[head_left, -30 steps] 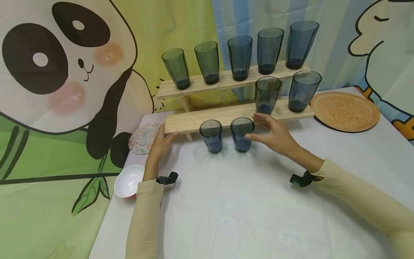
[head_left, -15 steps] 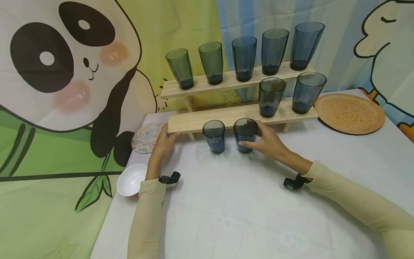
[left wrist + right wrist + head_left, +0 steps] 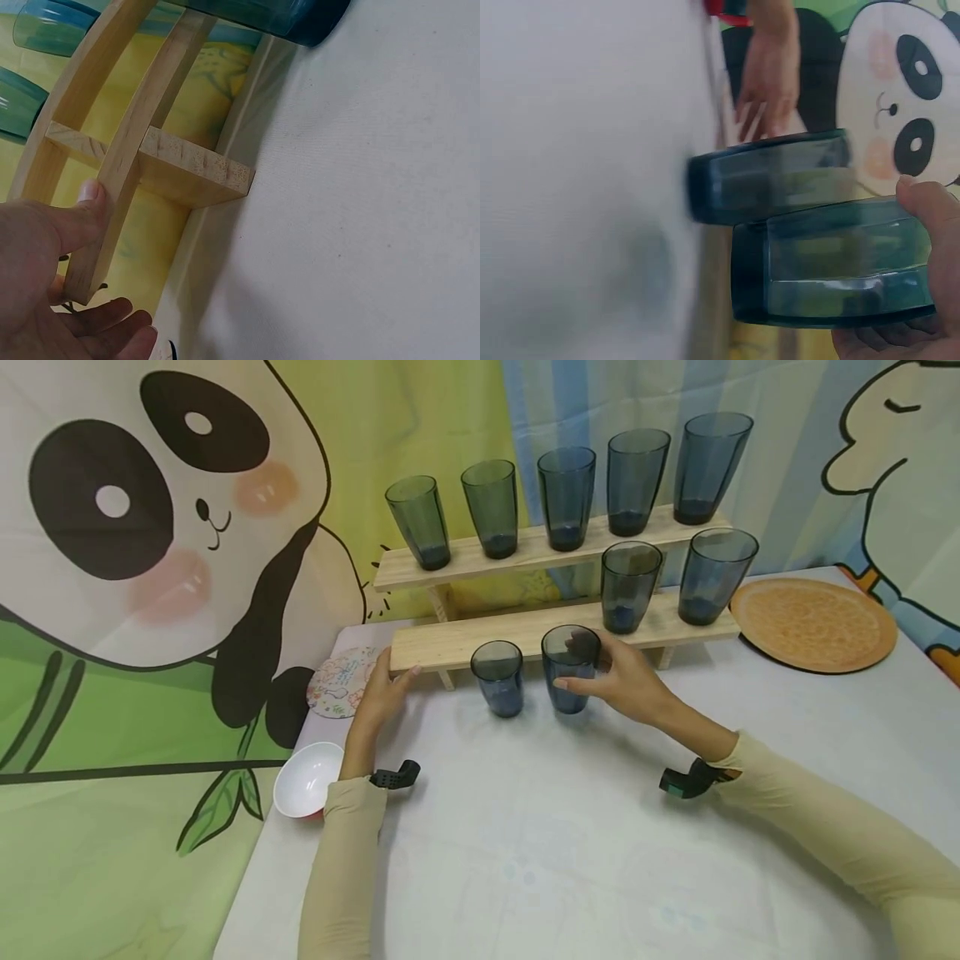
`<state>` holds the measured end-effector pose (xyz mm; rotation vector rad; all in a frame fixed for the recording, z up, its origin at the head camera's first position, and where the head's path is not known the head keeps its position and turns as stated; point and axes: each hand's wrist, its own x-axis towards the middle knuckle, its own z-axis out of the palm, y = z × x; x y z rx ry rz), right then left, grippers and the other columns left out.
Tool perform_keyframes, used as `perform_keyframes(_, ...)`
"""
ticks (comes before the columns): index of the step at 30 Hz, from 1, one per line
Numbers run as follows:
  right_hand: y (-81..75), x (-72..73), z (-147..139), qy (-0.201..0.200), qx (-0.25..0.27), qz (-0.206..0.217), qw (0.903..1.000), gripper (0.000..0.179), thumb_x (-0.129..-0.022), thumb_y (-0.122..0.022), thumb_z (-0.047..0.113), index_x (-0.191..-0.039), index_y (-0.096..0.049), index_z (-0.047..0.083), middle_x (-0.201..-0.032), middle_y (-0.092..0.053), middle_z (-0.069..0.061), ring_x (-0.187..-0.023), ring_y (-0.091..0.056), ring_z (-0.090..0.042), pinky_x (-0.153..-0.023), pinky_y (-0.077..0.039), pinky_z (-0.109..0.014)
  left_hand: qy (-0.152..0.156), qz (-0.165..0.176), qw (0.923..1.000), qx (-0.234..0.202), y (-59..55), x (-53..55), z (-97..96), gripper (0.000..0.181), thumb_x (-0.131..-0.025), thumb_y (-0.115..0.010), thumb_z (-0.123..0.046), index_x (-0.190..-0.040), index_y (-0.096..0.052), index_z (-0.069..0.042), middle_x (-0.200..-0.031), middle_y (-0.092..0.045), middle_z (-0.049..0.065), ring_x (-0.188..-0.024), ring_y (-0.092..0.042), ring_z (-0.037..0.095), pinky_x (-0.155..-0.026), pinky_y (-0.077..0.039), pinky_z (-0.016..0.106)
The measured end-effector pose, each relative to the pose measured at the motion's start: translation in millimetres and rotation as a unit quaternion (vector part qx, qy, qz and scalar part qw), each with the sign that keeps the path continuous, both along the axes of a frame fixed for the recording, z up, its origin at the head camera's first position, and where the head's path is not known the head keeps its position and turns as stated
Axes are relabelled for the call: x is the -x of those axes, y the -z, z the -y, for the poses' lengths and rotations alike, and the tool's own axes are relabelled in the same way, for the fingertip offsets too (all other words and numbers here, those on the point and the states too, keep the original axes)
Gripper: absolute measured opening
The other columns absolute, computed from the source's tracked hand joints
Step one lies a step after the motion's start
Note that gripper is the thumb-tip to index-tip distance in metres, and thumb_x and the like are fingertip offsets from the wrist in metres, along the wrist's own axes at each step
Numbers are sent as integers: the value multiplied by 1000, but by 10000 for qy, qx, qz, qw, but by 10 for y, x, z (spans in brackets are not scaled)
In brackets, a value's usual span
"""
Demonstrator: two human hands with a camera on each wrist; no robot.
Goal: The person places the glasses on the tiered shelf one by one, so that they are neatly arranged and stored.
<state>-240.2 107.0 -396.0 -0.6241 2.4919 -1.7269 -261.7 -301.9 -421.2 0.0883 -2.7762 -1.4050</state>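
My right hand (image 3: 633, 681) grips a bluish-grey drinking glass (image 3: 568, 672), thumb on the near side and fingers round the far side. In the right wrist view this held glass (image 3: 840, 266) is upright, its base a little off the white table. A second glass (image 3: 498, 681) stands on the table just left of it. My left hand (image 3: 378, 693) holds the left end of the lower board of a two-tier wooden rack (image 3: 465, 639). The left wrist view has the thumb (image 3: 90, 196) against the board's edge, other fingers beyond its end.
Several glasses (image 3: 566, 497) line the upper board (image 3: 390, 572). Two more, one a greyish glass (image 3: 628, 585), stand at the lower board's right. A round brown mat (image 3: 813, 625) lies right; a floral disc (image 3: 341, 681) and white bowl (image 3: 307, 781) lie left.
My right hand has moved left, closed round the right-hand glass on the table and raised it slightly. The left hand stays on the rack's end.
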Motion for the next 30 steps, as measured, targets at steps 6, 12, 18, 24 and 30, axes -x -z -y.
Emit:
perform_keyframes(6, -389, 73, 81, 202, -105, -335, 9992, 73, -87, -89, 37, -148, -55, 12, -139, -63, -10, -125, -65, -28, -103, -54, -49, -47, 30, 10000, 15, -15, -7, 2, 82, -108, -60, -38, -169, -15, -7, -174, -21, 21, -161, -20, 42, -131, -18, 59)
perform_keyframes(12, -534, 258, 231, 773, -440, -666, 9938, 66, -89, -87, 40, -140, -56, 10, -110, -59, -10, -94, -53, -26, -79, -44, -42, -42, 3, 10000, -15, -15, -14, 0, 82, -108, -60, -38, -169, -15, -6, -174, -21, 21, -161, -20, 43, -131, -18, 59)
perform_keyframes(18, -497, 438, 339, 990, -404, -534, 9928, 63, -90, -85, 42, -135, -55, 9, -110, -56, -11, -91, -46, -28, -77, -37, -43, -29, 32, 10000, 37, 2, -22, -16, 82, -108, -60, -38, -169, -14, -7, -174, -21, 21, -161, -20, 41, -131, -17, 57)
perform_keyframes(24, -462, 595, 397, 1131, -297, -368, 9925, 74, -88, -85, 48, -142, -52, 8, -128, -65, -13, -114, -61, -30, -94, -51, -49, -24, -37, 10000, 16, 14, -17, -3, 81, -108, -60, -37, -168, -16, -6, -174, -22, 21, -161, -20, 40, -132, -17, 56)
perform_keyframes(30, -447, 671, 404, 1102, -258, -300, 9931, 85, -87, -85, 50, -153, -47, 11, -137, -64, -12, -127, -61, -31, -103, -52, -51, -22, -22, 9999, 99, 13, 2, -2, 81, -108, -60, -38, -169, -16, -8, -174, -22, 20, -161, -20, 40, -132, -17, 56)
